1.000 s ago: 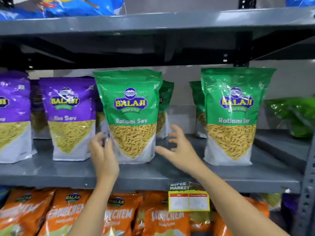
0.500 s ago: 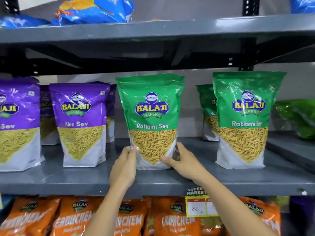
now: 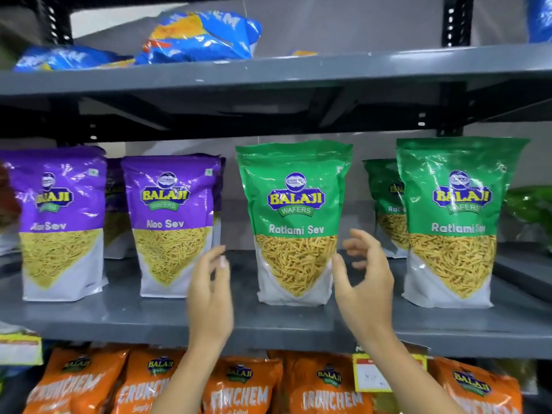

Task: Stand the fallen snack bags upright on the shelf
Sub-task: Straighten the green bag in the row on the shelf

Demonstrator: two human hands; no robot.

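Note:
A green Ratlami Sev bag (image 3: 294, 222) stands upright on the grey middle shelf (image 3: 268, 321). My left hand (image 3: 210, 294) hovers open just left of it, apart from the bag. My right hand (image 3: 363, 279) is open to its right, fingers spread, not touching. Another green bag (image 3: 454, 222) stands upright at the right, with a third green bag (image 3: 385, 204) behind it. Two purple Aloo Sev bags (image 3: 171, 225) (image 3: 59, 225) stand upright at the left. A green bag (image 3: 531, 213) lies fallen at the far right. On the top shelf blue bags (image 3: 197, 37) lie on their sides.
Orange Crunchem bags (image 3: 239, 389) fill the shelf below. A yellow price tag (image 3: 373, 375) hangs from the middle shelf's front edge. Dark uprights (image 3: 454, 22) frame the rack. More purple bags stand behind the front ones.
Both hands have let go of the middle green bag and pulled away to its sides. The bag stays standing. The camera has tilted up, showing more of the top shelf.

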